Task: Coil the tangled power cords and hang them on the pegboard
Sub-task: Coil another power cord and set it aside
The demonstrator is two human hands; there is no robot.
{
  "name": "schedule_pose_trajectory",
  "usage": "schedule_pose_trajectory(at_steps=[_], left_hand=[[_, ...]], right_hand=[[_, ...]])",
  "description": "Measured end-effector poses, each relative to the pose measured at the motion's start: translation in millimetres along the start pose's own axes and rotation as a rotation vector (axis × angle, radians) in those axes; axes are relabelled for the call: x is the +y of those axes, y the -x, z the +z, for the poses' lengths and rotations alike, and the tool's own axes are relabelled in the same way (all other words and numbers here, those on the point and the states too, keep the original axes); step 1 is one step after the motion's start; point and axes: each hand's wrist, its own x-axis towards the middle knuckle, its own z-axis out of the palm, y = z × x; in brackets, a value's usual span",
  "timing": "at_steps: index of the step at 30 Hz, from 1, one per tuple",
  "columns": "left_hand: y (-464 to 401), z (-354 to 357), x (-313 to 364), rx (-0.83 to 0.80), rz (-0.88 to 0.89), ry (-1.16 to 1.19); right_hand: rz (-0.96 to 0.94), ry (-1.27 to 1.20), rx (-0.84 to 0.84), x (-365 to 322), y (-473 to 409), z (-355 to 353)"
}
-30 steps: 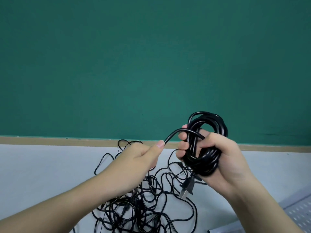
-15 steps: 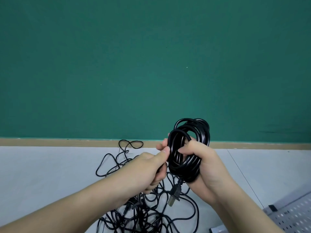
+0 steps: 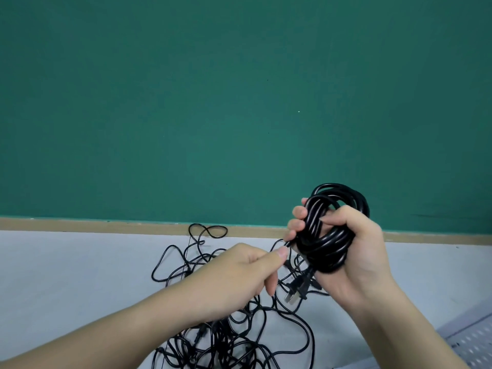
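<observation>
One cord coil nearly wound, gripped in right hand; left hand pinches its loose end. Tangled cords wait on worktop. Pegboard lower right; nothing hung yet.

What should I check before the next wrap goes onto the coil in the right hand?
1. Right hand grips the coil firmly: ok, fingers curled round the bundle.
2. Left hand has the free strand: ok, pinched near the thumb tip, just below the coil.
3. Plug clear of the loops: ok, it dangles below the coil.
4. Free strand untangled from the cord pile on the table: cannot tell, it vanishes behind the left hand.
5. Pegboard within reach: cannot tell, only a corner shows at lower right.
</observation>
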Motion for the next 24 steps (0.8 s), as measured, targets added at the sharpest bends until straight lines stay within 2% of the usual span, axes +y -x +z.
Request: schedule_pose_trajectory(at_steps=[4,10,12,16,18,21,24], left_hand=[[2,-5,-3,0.094,0.029,-0.172],[9,-19,2,0.238,0.269,-0.206],[13,-20,2,0.278,0.406,-0.166],[19,-15,5,0.332,0.603,-0.255],[19,-14,5,0.390,0.629,-0.230],[18,-22,6,0.477,0.594,-0.139],[17,-29,12,0.446,0.542,-0.031]], right_hand=[[-0.103,-0.036,0.099,-17,-6,-8],[-0.139,-0.025,0.142,-25,-6,-20],[-0.147,0.099,0.184,-22,-7,-20],[-0.225,0.503,0.284,-12,-10,-20],[-0.225,0.661,0.229,-5,-9,-18],[-0.126,0.586,0.048,4,-5,-14],[-0.019,0.695,-0.135,13,0,-7]])
